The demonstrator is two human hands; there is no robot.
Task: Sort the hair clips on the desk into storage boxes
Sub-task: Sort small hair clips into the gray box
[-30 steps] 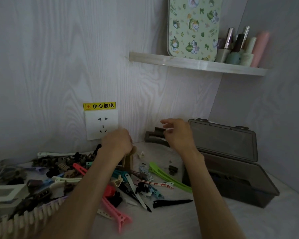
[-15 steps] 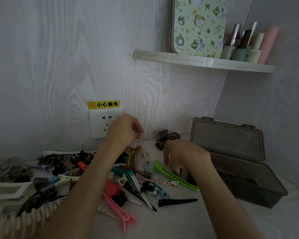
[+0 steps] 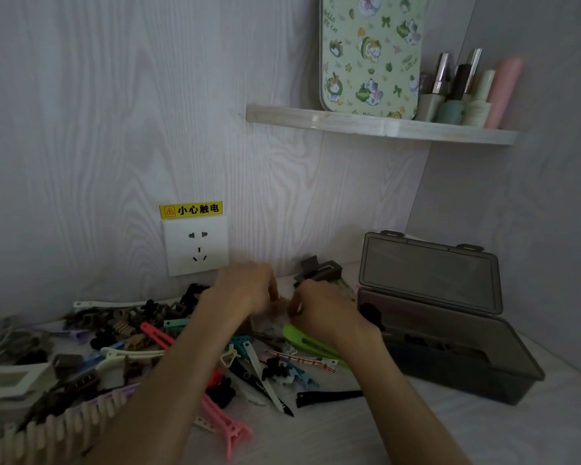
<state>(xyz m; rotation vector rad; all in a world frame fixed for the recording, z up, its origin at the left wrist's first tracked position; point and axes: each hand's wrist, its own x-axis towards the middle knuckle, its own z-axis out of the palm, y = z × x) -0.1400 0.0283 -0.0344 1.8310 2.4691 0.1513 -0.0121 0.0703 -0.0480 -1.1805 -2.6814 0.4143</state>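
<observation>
A pale wood-grain wall with a socket (image 3: 195, 245) backs the desk (image 3: 332, 431). Just below and right of the socket, the left hand (image 3: 245, 290) and right hand (image 3: 319, 307) meet with curled fingers over a small blurred tan clip (image 3: 280, 305); whether either actually grips it cannot be told. Farther right of the socket stands the open storage box (image 3: 450, 347). Such clips are probably light, stiff plastic, best pinched at the spring end.

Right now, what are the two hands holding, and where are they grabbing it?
It cannot be told. The left hand and right hand meet over a blurred brownish clip; the hold is hidden.
</observation>
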